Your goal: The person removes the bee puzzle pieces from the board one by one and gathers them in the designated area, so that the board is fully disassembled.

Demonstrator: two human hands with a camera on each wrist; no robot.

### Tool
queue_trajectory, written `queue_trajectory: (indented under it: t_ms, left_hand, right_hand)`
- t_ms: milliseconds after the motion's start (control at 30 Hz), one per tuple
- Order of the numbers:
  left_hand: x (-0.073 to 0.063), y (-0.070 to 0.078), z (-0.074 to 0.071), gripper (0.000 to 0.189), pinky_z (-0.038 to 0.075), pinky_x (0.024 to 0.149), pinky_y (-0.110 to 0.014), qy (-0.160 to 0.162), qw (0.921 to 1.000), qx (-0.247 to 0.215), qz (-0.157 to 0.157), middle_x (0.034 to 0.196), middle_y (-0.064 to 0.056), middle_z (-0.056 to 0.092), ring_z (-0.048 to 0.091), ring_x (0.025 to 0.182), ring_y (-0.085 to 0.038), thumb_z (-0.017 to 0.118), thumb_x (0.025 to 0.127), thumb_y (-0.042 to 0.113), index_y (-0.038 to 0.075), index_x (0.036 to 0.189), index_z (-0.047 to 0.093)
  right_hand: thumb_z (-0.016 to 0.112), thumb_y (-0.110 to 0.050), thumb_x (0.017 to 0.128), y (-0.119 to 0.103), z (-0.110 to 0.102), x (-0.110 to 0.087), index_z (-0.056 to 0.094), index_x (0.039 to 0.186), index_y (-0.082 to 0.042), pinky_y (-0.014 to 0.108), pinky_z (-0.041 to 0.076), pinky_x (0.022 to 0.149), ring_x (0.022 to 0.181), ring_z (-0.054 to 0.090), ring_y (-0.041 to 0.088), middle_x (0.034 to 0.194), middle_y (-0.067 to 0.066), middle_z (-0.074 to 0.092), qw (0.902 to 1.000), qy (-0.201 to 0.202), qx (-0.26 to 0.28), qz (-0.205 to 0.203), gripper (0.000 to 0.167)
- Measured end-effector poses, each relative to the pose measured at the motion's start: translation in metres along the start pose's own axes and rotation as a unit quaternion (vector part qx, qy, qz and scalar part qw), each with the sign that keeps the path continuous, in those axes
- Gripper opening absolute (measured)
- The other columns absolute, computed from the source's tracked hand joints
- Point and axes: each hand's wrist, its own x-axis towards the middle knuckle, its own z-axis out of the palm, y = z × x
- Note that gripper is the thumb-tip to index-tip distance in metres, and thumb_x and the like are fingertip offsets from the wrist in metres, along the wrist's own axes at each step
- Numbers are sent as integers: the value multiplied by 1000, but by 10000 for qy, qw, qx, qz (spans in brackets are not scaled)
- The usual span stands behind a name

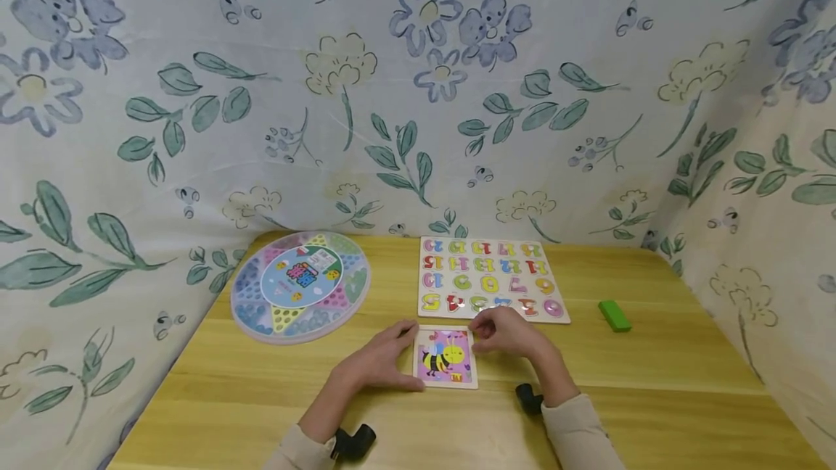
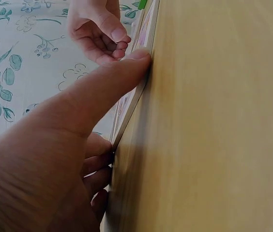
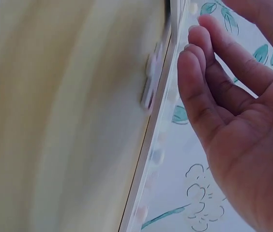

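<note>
A small square bee puzzle (image 1: 447, 358) in a pale wooden frame lies flat on the table. My left hand (image 1: 379, 360) holds its left side, with the thumb at the near corner and the fingers at the far corner; in the left wrist view the thumb (image 2: 122, 72) presses on the frame's edge. By the far right corner of the puzzle is my right hand (image 1: 512, 332), its fingers loosely bent. In the right wrist view nothing shows between those fingers (image 3: 192, 77). A small blurred flat thing (image 3: 151, 79) appears there beside a board edge; its kind is unclear.
Behind the puzzle lies a number board (image 1: 490, 278) with colourful numerals. A round Chinese checkers board (image 1: 300, 287) is at the left, and a green block (image 1: 615, 315) at the right. Floral cloth (image 1: 418, 129) hangs behind the wooden table (image 1: 653, 412).
</note>
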Motion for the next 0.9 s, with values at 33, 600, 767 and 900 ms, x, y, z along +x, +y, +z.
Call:
queue_trajectory:
  t_ms: [33, 600, 767, 900]
  left_hand:
    - [0, 0, 0, 111, 30, 118, -45, 2, 10000, 12, -1, 162, -5, 23, 26, 148, -27, 70, 72, 70, 12, 156, 24]
    - [1, 2, 0, 108, 30, 118, -45, -44, 9999, 88, 114, 162, -7, 23, 27, 148, -28, 71, 74, 66, 11, 155, 25]
    - [0, 2, -1, 107, 30, 118, -45, -22, 9999, 109, 100, 162, -6, 23, 27, 147, -28, 71, 74, 66, 11, 155, 26]
    - [0, 1, -1, 107, 31, 118, -46, 20, 9998, 145, 93, 161, -7, 24, 28, 147, -28, 71, 75, 66, 10, 155, 26]
  right_hand:
    - [83, -12, 74, -3, 2, 1, 71, 97, -4, 21, 49, 66, 77, 55, 14, 86, 5, 65, 10000, -32, -8, 4, 27]
    - [82, -11, 75, -22, 27, 19, 70, 95, -5, 22, 50, 68, 77, 57, 11, 85, 1, 66, 9985, -215, -327, -375, 24]
    - [83, -12, 75, -20, 28, 21, 71, 95, -7, 23, 50, 69, 77, 57, 11, 86, -1, 65, 9984, -117, -414, -364, 24]
    - [82, -12, 76, -20, 28, 24, 71, 96, -8, 23, 50, 69, 78, 57, 12, 87, -2, 65, 9985, -155, -397, -332, 23]
